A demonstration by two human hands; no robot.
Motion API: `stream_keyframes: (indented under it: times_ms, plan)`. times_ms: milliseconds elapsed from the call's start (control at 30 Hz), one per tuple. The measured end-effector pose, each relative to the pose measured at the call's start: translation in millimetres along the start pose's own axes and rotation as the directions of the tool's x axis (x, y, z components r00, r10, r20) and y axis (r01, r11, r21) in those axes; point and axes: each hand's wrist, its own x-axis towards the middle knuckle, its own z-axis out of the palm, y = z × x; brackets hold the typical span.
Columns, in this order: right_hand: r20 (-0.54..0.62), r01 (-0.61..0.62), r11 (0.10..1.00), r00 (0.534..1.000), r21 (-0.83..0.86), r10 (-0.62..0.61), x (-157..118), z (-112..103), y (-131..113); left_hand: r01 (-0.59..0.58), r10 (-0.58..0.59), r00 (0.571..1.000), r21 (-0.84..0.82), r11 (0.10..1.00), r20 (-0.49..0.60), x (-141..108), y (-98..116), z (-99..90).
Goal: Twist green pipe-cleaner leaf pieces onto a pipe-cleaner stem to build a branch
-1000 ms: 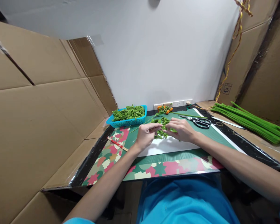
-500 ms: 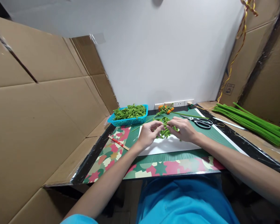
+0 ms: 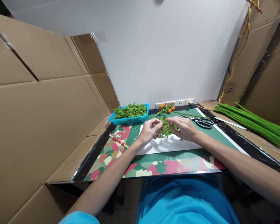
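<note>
L hand (image 3: 150, 130) & R hand (image 3: 184, 128) face each other over the white rectangular sheet (image 3: 168, 147), w/ the fuzzy green curled cluster (image 3: 167, 130) btwn & just behind the fingers. L hand is narrow, thumb & index tips close together; can't tell if a piece is pinched there. R hand has its fingers bent toward L, near the cluster's top; grip can't be told, as the fingertips are too small to read. White sheet is on the green mat w/ pink camo-style edging (image 3: 158, 168). Far L of mat: blue plastic mesh basket (image 3: 130, 120), full of fuzzy green curled pieces (image 3: 132, 110). Far edge, approx. mid: orange-and-green fuzzy sprig (image 3: 167, 109). Red-and-tan thin wooden stick (image 3: 119, 141) lies slantwise on the L edging. R side: black-handled metal scissors (image 3: 204, 123), then a thin pale flat strip (image 3: 232, 123) & a bundle of long fuzzy green stems (image 3: 252, 124) on brown cardboard.
</note>
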Motion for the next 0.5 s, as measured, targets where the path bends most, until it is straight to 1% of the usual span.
stream_keyframes:
  times_ms: [133, 333, 400, 500]
  plan:
    - [0.027, 0.001, 0.999, 1.0, -0.035, 0.0, -0.6, 0.1, 1.5, 0.04, -0.039, 0.998, -0.037, 0.999, 0.041, -0.5, 1.0, 0.8]
    - [-0.02, -0.003, 1.0, 1.0, 0.001, 0.003, -1.4, 1.9, 2.9, 0.063, -0.058, 0.996, -0.07, 0.996, 0.063, -1.1, 0.9, 2.1]
    - [-0.029, -0.041, 0.998, 0.999, 0.045, 0.042, -1.9, 3.9, 2.5, 0.065, -0.061, 0.997, -0.069, 0.996, 0.056, -0.9, 0.5, 2.0]
    - [-0.013, -0.139, 0.982, 0.99, 0.13, 0.142, -2.7, 7.3, 1.8, 0.054, -0.052, 0.998, -0.046, 0.997, 0.036, -0.7, 0.1, 1.9]
